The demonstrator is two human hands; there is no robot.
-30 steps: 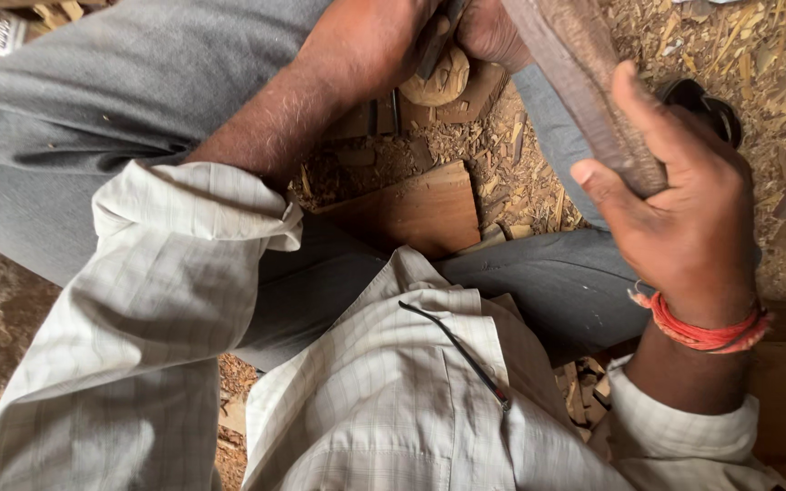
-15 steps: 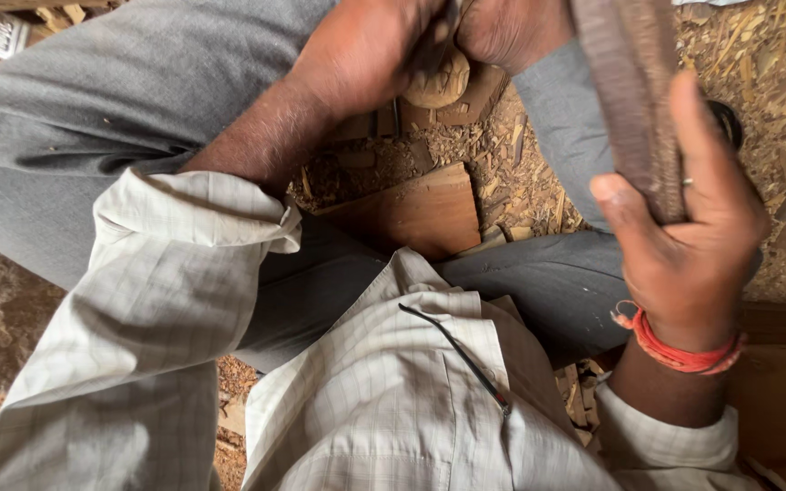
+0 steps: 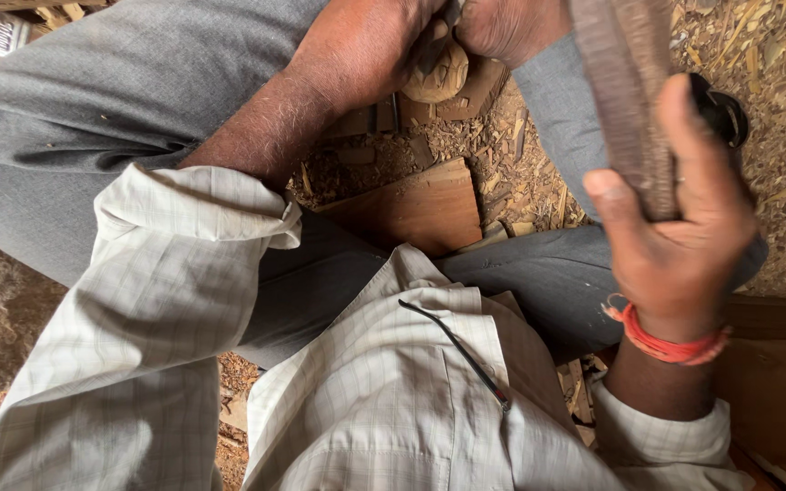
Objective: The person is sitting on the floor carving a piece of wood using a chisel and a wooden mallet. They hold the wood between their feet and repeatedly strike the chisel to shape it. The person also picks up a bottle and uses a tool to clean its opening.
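Looks like mid-job carving to me: the left hand is closed round a small rounded wooden piece at the far edge of the shot, pinned against the bare foot, with a thin tool that's mostly hidden, so I can't tell what's cut so far. The piece has a rounded shape already and there are wood chips all over the ground, so I'd guess a fair bit is done, but how much is left I can't say. The right hand has its fingers wrapped tight round a worn wooden mallet, raised on the right. Room is tight: grey-trousered legs box in both sides, a flat wooden board sits nearer, just this side of the piece, and only the gap above the piece is open.
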